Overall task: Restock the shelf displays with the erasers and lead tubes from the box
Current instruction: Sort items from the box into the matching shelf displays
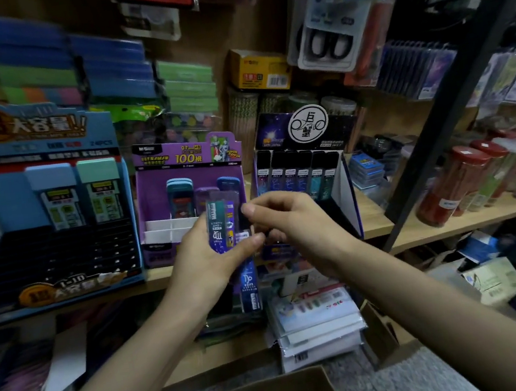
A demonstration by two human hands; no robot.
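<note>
My left hand (208, 261) grips a bunch of lead tubes (221, 224), teal and purple, held upright in front of the shelf; one longer blue tube hangs lower. My right hand (289, 220) pinches one dark tube at the right side of that bunch. Behind the hands stand a purple display (157, 189) with a few tubes in it and a dark constellation display (340, 181) with a row of black-capped tubes. The cardboard box (321, 387) with mixed small items sits on the floor at the bottom.
A large blue display (21, 200) with two tubes stands at the left on the wooden shelf (381, 221). Jars with red lids (455, 182) stand at the right. A black upright post (453, 97) crosses the right side. Stacked packets (316, 325) lie on the lower shelf.
</note>
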